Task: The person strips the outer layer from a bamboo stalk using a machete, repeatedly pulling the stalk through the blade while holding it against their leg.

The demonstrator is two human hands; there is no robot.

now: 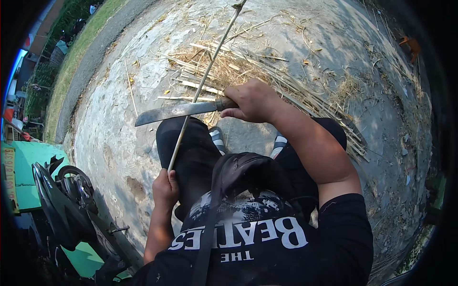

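Note:
My left hand (165,188) is closed around the near end of a long, thin bamboo stick (206,76), beside my left knee. The stick slants up and away to the top edge of the view, with small nodes along it. In my right hand (253,101) is the wooden handle of a machete (174,112). Its broad grey blade points left and crosses over the stick above my left knee. Whether the edge bites into the stick, I cannot tell.
Split bamboo strips (286,88) lie heaped on the concrete ground (114,124) beyond my feet, with curly shavings (241,69) among them. A parked motorbike (71,205) stands at the left. A single thin stick (130,86) lies left of the heap.

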